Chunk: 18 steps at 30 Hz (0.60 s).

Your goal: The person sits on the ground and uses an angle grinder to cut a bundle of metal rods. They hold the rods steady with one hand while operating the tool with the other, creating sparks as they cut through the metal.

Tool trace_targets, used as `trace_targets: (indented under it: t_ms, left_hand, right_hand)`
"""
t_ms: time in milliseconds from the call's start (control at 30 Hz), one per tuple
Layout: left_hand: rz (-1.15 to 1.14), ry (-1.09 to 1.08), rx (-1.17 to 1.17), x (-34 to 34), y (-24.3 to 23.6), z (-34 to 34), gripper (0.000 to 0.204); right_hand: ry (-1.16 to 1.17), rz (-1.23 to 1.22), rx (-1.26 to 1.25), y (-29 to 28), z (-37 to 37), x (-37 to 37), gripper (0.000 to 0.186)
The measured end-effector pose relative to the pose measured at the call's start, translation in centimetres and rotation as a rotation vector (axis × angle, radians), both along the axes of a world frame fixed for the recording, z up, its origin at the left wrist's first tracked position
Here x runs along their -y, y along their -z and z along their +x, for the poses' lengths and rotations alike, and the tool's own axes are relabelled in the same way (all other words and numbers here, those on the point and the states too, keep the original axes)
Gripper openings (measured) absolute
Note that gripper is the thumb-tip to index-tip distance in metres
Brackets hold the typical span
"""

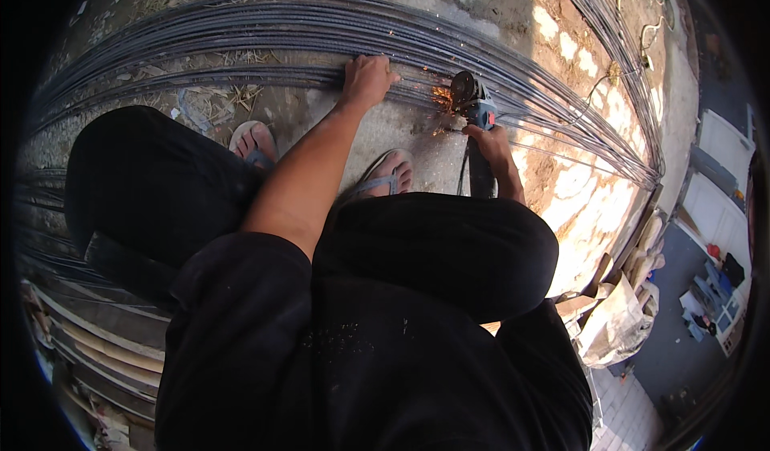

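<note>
My right hand (491, 142) is wrapped round an angle grinder (481, 110), blue and dark with a grey head. Its round cutting disc (463, 90) meets the steel rebars, and orange sparks (443, 98) spray to the left of it. Left of the sparks, my left hand (369, 78) is closed round the near strand of thin dark rebars (297, 76); how many rods lie in its grip is hidden by the fingers. Just beyond it runs a thicker bundle of rebars (265, 30), long and slightly bowed by the lens, lying on the ground.
My sandalled feet (389, 174) stand close below the rods. More rebars (613, 26) lie at the far right, converging with the bundle. A pale cable (646, 30) trails there. Sacks (622, 323) sit at the lower right, and planks (108, 347) lie at the lower left.
</note>
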<state>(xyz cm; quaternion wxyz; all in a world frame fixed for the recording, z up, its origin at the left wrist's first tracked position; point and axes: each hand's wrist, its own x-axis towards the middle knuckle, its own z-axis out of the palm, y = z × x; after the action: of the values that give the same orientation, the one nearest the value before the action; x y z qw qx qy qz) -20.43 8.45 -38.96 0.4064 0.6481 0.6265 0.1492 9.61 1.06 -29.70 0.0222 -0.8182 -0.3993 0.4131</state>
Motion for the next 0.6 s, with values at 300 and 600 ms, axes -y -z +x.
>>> trace_targets:
  t_ms: [300, 600]
  left_hand:
    - [-0.029, 0.024, -0.017, -0.3, 0.0, 0.0, 0.031]
    - [-0.036, 0.028, -0.008, -0.3, 0.1, -0.2, 0.031]
  right_hand:
    - [0.076, 0.022, -0.025, -1.3, -1.8, -0.3, 0.035]
    - [-0.019, 0.029, -0.042, -1.1, -1.1, 0.0, 0.033]
